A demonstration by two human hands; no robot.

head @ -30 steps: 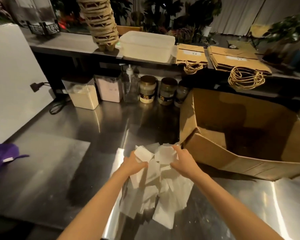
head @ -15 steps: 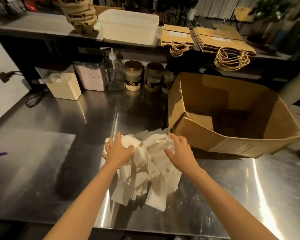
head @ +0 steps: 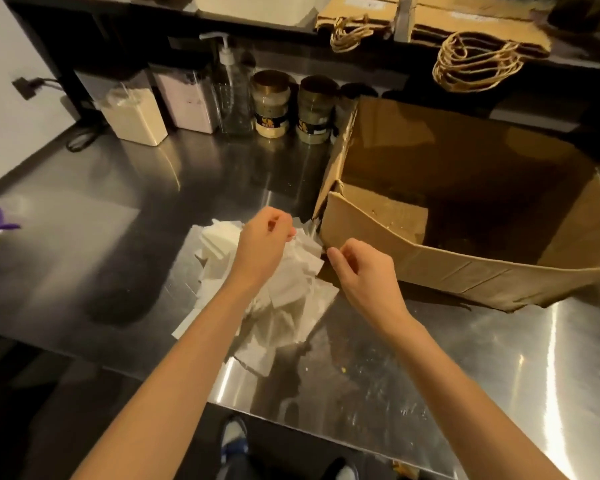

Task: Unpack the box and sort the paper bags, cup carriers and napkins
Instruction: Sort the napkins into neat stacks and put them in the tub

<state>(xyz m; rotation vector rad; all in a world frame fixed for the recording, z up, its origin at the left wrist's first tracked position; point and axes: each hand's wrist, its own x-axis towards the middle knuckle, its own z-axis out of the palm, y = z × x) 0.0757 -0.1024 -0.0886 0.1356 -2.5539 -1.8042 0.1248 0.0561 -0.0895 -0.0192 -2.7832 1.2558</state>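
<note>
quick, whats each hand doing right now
Left hand: fingers curled, gripping the napkins.
Right hand: fingers curled beside the napkins; cannot tell whether it holds anything.

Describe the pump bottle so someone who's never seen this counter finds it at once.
Left of the open cardboard box, a row of containers lines the back of the steel counter. The pump bottle stands between a pinkish canister and a gold-lidded jar. It alone is clear and topped with a white pump.

Paper bags (head: 478, 19) partly beyond top edge.
</note>
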